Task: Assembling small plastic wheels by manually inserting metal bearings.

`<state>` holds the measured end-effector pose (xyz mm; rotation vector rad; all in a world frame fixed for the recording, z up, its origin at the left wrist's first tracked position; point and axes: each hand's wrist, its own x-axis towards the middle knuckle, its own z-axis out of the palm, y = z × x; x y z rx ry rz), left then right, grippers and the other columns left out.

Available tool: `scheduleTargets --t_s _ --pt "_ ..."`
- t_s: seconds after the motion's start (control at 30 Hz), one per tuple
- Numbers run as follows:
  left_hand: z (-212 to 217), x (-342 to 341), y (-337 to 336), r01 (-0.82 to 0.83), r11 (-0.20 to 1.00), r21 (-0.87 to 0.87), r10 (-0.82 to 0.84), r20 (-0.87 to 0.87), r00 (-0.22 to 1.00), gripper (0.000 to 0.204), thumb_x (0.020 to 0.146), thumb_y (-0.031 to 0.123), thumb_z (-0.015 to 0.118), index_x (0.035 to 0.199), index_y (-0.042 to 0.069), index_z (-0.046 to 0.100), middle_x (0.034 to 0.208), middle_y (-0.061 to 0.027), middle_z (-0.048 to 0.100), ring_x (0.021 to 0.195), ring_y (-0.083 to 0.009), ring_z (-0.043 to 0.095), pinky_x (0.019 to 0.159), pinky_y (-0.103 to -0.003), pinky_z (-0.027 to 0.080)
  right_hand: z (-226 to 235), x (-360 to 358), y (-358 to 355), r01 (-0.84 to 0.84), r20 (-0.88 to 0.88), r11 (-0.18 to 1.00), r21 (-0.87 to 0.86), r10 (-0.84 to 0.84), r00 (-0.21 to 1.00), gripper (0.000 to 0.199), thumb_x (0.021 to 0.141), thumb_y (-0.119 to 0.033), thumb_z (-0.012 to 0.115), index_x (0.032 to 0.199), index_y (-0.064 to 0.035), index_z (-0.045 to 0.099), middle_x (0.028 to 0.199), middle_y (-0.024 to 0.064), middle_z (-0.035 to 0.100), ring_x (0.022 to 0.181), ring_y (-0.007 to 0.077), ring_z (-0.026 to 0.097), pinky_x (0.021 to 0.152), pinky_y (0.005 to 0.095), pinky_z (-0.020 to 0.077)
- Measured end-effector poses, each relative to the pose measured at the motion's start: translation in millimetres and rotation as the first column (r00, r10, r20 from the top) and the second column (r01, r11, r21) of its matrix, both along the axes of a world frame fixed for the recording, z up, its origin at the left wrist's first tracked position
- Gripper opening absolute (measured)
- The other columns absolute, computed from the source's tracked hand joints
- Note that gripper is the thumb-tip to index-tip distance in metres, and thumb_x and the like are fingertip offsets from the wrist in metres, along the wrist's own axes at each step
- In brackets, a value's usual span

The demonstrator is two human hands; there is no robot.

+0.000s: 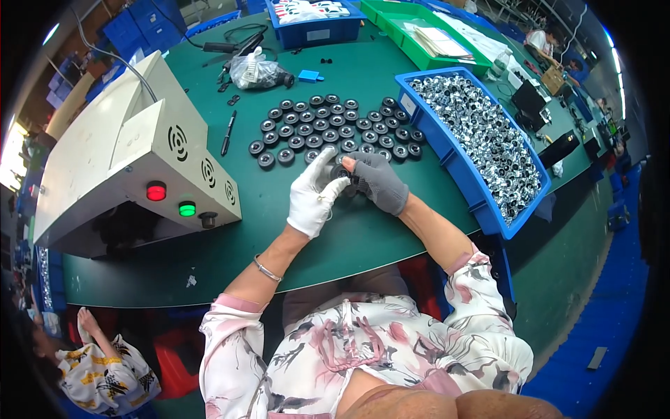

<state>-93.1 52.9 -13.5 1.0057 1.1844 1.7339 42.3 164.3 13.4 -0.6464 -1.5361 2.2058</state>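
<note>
In front of my body, over the green table (pixel 279 251), both hands meet around a small black round part (pixel 342 172). My left hand (pixel 312 199), in a white glove, has its thumb and fingers closed on the part's left side. A grey fingerless glove covers my right hand (pixel 380 181), whose bare thumb and fingers press on the part from the right. The fingers hide much of its shape. Just beyond my hands lie many black round parts with silvery ring centres (pixel 305 130), set out in loose rows.
At left stands a beige machine (pixel 139 160) with red and green buttons. A black pen (pixel 229 133) lies beside it. The blue bin (pixel 453 157) at right holds shiny metal pieces. Farther back are a plastic bag (pixel 257 72), a green tray (pixel 398 35) and another blue bin (pixel 321 33). Another person (pixel 105 370) sits at lower left.
</note>
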Motion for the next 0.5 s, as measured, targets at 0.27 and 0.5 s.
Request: scheduleTargets --t_s 0.27,0.5 --pt "3 -3 0 0.036 0.998 -0.054 -0.049 -0.253 0.966 0.066 0.086 -0.011 0.071 0.146 -0.004 0.045 0.111 -0.0095 0.067 0.098 -0.0136 0.066 0.085 -0.027 0.056 -4 6 15 -0.073 0.09 0.974 0.213 0.055 0.994 0.033 0.098 -0.037 0.062 0.092 -0.0044 0.065 0.08 0.0016 0.062 0.07 0.0081 0.059 0.061 0.0264 0.0474" --pt "-1 0 0 -0.017 0.997 0.074 0.049 -0.453 0.89 0.066 0.085 -0.01 0.071 0.146 -0.004 0.045 0.122 -0.0146 0.065 0.105 -0.0188 0.067 0.091 -0.032 0.057 1 9 12 -0.097 0.138 0.917 0.387 0.047 0.989 0.032 0.096 -0.033 0.063 0.095 -0.0017 0.067 0.083 0.0017 0.061 0.074 0.0069 0.058 0.065 0.0249 0.0467"
